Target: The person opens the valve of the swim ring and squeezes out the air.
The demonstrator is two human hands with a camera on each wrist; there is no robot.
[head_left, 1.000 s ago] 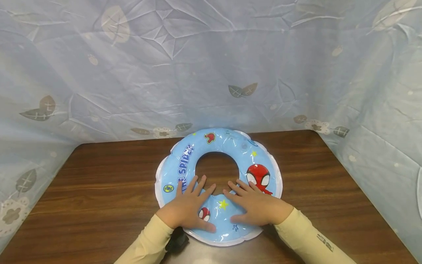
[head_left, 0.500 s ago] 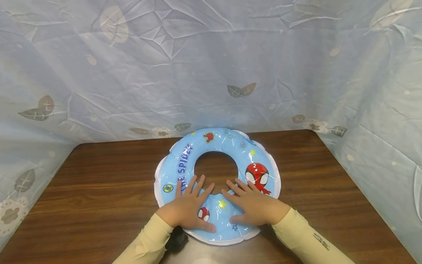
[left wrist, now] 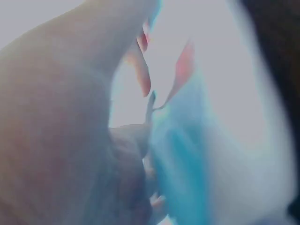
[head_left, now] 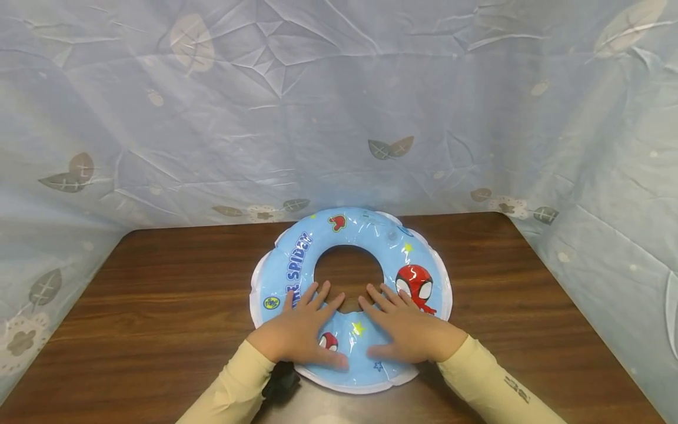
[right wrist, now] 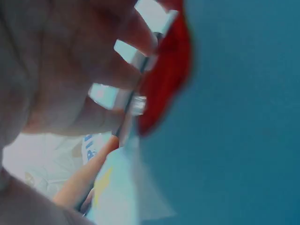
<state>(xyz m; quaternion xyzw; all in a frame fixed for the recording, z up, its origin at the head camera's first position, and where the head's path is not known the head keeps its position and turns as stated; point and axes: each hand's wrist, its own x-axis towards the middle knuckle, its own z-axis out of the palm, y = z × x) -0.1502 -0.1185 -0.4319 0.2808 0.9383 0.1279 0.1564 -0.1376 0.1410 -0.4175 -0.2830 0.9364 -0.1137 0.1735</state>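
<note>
A light blue inflatable swim ring with a white scalloped edge lies flat on the wooden table, printed with red masked faces, yellow stars and blue lettering. My left hand rests on its near left part, fingers spread and reaching toward the centre hole. On the near right part lies my right hand, also with spread fingers. Both thumbs point inward over the front of the ring. In the left wrist view the ring's blue surface is blurred and bright beside the hand. The right wrist view shows a red print close to the fingers.
The brown wooden table extends to both sides of the ring. A pale blue curtain with leaf prints hangs behind it and along the sides. A small black object sits by the left wrist.
Both hands stay spread on the swim ring with hardly any movement. The whole head view shifts slightly.
</note>
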